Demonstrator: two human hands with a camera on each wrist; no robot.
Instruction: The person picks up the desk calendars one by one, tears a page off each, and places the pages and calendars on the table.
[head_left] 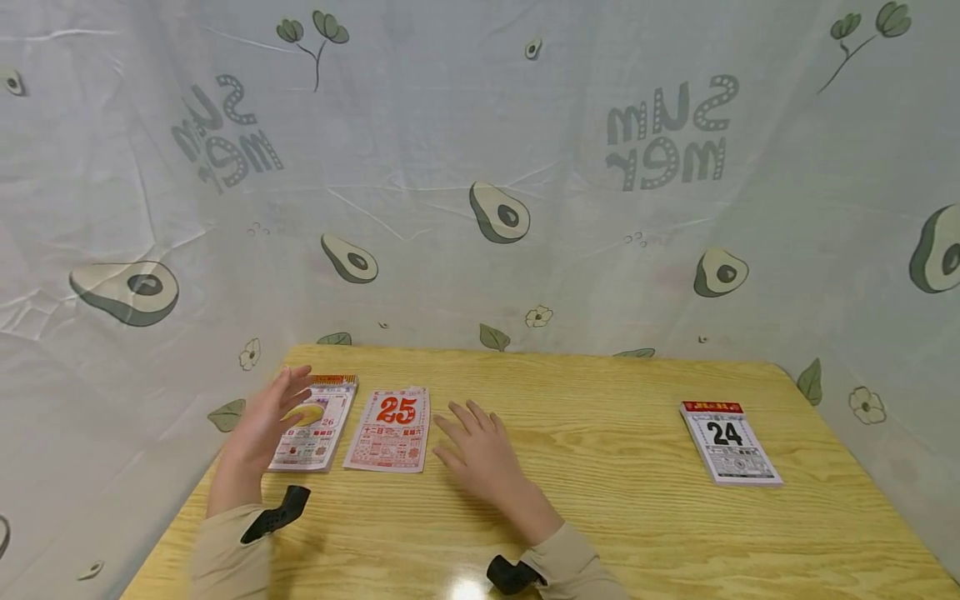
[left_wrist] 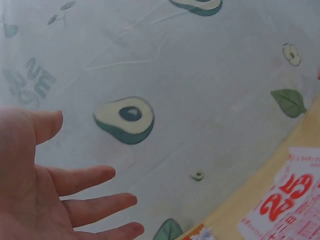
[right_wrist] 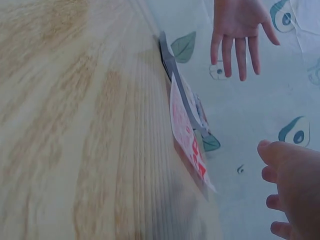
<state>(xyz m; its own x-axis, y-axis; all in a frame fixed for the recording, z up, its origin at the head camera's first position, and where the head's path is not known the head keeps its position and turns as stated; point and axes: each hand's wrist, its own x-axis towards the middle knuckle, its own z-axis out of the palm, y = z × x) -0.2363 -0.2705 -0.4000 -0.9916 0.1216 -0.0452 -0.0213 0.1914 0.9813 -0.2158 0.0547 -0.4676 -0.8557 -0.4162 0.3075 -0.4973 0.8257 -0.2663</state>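
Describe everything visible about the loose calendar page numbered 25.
The calendar page is a thin, paper-looking sheet, white to pale pink, with a large red 25 near the top and dense red Chinese print below. It lies face up on the wood-grain table, its numeral upright in the head view, between the calendar pad showing 26 and the right hand. One edge looks slightly raised in the right wrist view. No hand appears to touch it.

Beige sleeves [head_left: 576, 568], black wrist-worn devices [head_left: 512, 575], bent tubular shape
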